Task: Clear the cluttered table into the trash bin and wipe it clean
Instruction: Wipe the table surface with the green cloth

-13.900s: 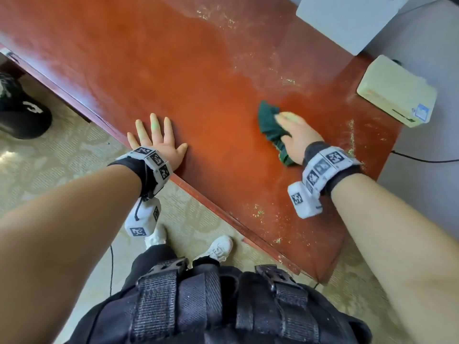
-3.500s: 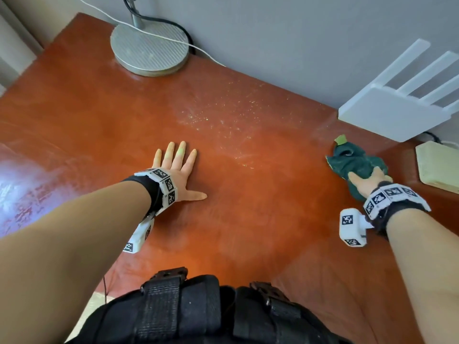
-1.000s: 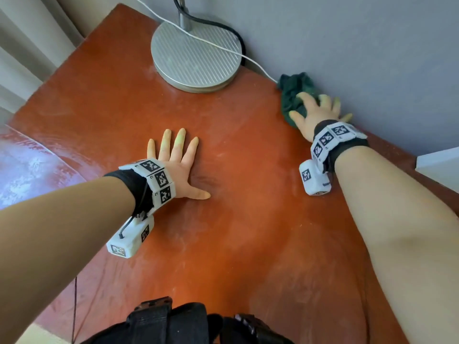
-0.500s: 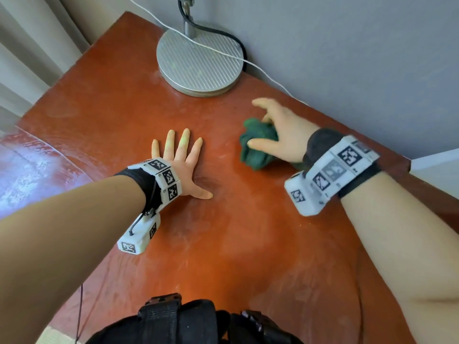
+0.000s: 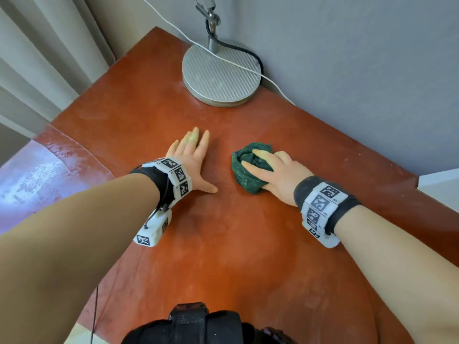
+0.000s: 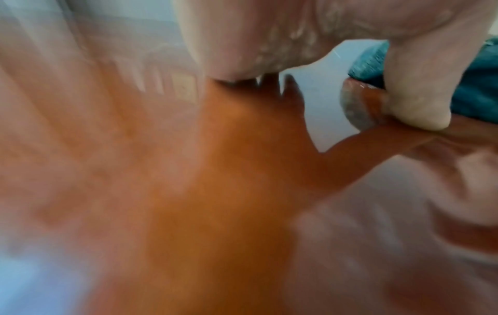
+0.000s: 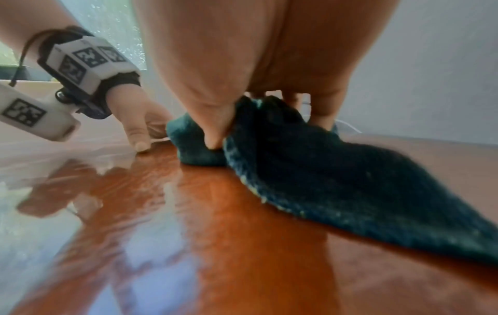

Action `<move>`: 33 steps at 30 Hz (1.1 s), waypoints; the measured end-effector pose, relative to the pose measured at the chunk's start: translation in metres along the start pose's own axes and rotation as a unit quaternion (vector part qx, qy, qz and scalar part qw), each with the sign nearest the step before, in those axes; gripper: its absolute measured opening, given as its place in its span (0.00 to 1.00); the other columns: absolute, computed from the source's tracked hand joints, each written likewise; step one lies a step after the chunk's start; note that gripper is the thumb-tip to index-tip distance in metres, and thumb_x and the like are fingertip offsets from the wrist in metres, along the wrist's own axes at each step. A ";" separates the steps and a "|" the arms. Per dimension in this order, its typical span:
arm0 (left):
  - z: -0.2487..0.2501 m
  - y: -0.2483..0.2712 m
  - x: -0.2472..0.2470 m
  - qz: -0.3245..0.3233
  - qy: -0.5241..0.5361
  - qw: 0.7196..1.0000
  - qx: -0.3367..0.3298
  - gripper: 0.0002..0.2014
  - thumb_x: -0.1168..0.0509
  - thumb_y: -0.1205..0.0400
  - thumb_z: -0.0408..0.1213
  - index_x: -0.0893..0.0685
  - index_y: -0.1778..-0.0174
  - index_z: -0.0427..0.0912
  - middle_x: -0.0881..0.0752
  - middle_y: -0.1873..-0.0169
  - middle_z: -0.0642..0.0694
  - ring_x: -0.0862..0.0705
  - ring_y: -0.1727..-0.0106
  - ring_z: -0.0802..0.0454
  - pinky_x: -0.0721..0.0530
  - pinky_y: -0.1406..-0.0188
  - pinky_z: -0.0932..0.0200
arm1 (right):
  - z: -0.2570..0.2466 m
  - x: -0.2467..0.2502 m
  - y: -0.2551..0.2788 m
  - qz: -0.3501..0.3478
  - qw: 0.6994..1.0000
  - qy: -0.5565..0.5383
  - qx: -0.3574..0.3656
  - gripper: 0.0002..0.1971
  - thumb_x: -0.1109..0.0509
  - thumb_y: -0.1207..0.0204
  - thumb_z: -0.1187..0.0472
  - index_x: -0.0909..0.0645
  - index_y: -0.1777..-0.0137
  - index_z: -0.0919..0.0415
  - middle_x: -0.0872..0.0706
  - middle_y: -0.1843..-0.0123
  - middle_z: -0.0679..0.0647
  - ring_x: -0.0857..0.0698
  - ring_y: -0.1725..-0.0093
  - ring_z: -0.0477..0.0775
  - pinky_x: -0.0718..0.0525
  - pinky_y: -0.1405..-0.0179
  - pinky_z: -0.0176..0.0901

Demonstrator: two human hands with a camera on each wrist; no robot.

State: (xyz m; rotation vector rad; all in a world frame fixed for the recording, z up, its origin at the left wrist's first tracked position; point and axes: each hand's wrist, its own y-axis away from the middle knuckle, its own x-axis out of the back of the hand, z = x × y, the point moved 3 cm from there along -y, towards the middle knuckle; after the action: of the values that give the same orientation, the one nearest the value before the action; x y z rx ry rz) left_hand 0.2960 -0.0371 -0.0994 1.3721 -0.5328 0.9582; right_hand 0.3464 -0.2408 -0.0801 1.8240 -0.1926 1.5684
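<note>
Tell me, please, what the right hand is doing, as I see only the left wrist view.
Observer: The right hand grips a bunched green cloth on the table.
Operator: What stands beyond it?
Observer: A round lamp base, near the wall.
Operator: Is anything lying on that base?
Observer: A white cable crosses it.

I'm wearing a black wrist strap (image 5: 159,181) on each bare arm, each one wrapped in a band of white blocks (image 5: 177,175) printed with black square codes. A white camera pod (image 5: 152,232) with the same code is hanging under each wrist, a thin black cable (image 5: 149,219) looping to the left one. A black webbing harness (image 5: 191,324) is sitting on my chest.
</note>
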 end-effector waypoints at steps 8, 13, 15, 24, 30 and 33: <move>-0.042 -0.008 0.017 -0.018 0.006 0.991 0.130 0.69 0.28 0.40 0.69 0.70 0.20 0.44 0.70 0.20 0.41 0.68 0.19 0.41 0.61 0.21 0.38 | -0.029 0.031 -0.083 -0.005 0.999 -0.020 0.046 0.33 0.45 0.21 0.65 0.43 0.24 0.30 0.44 0.22 0.52 0.36 0.27 0.60 0.28 0.57 0.43; -0.037 -0.013 0.014 -0.041 0.016 0.987 0.152 0.70 0.28 0.41 0.69 0.73 0.21 0.44 0.73 0.22 0.40 0.71 0.20 0.39 0.64 0.23 0.35 | 0.036 0.041 -0.104 0.031 0.994 -0.091 -0.057 0.30 0.41 0.22 0.62 0.38 0.24 0.34 0.39 0.25 0.51 0.36 0.29 0.57 0.30 0.50 0.43; -0.037 -0.014 0.013 -0.045 0.014 0.987 0.154 0.71 0.28 0.41 0.70 0.74 0.22 0.44 0.74 0.22 0.40 0.71 0.20 0.39 0.64 0.23 0.35 | 0.073 0.042 -0.104 0.054 0.986 -0.100 -0.122 0.29 0.41 0.21 0.61 0.37 0.23 0.37 0.38 0.24 0.54 0.35 0.28 0.61 0.27 0.40 0.49; -0.037 -0.015 0.014 -0.055 0.025 0.986 0.156 0.71 0.28 0.40 0.69 0.76 0.23 0.45 0.76 0.23 0.41 0.73 0.21 0.39 0.66 0.23 0.34 | 0.126 0.054 -0.092 0.131 0.907 -0.231 -0.327 0.23 0.41 0.20 0.62 0.30 0.25 0.52 0.37 0.26 0.64 0.24 0.36 0.70 0.27 0.33 0.53; -0.038 -0.015 0.014 -0.046 0.025 0.987 0.150 0.71 0.28 0.42 0.70 0.75 0.22 0.45 0.75 0.23 0.41 0.73 0.21 0.39 0.65 0.23 0.33 | -0.001 0.045 -0.072 0.077 0.984 -0.161 0.019 0.27 0.37 0.23 0.60 0.32 0.24 0.44 0.33 0.29 0.56 0.28 0.33 0.59 0.24 0.39 0.47; -0.040 -0.014 0.012 -0.039 0.027 0.989 0.140 0.71 0.29 0.42 0.71 0.75 0.22 0.45 0.75 0.22 0.41 0.73 0.21 0.39 0.65 0.23 0.33 | -0.021 0.022 -0.070 0.010 0.993 -0.107 0.053 0.28 0.41 0.20 0.62 0.38 0.23 0.39 0.38 0.27 0.51 0.35 0.31 0.57 0.20 0.50 0.47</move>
State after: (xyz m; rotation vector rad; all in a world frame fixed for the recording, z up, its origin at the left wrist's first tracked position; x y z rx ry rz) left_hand 0.3054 0.0054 -0.1047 1.6000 -0.3073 1.0306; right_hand 0.3725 -0.1701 -0.0891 2.0798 -0.2302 1.4192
